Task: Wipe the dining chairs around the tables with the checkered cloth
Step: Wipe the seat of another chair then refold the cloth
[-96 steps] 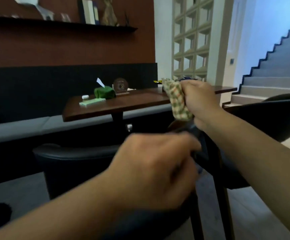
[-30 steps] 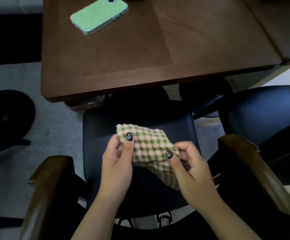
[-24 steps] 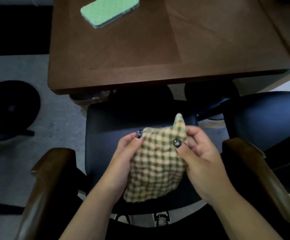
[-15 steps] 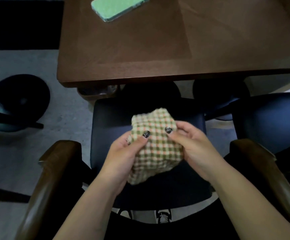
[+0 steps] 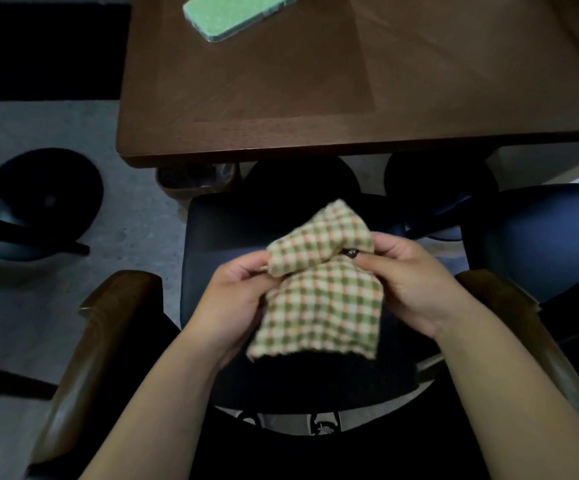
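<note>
Brown wooden surface up top; dark-cushioned dining chair below, tucked beneath its edge. Checkered cloth held above the seat, left hand and right hand each with grip clamped on its upper fold. Green phone on the surface.
</note>
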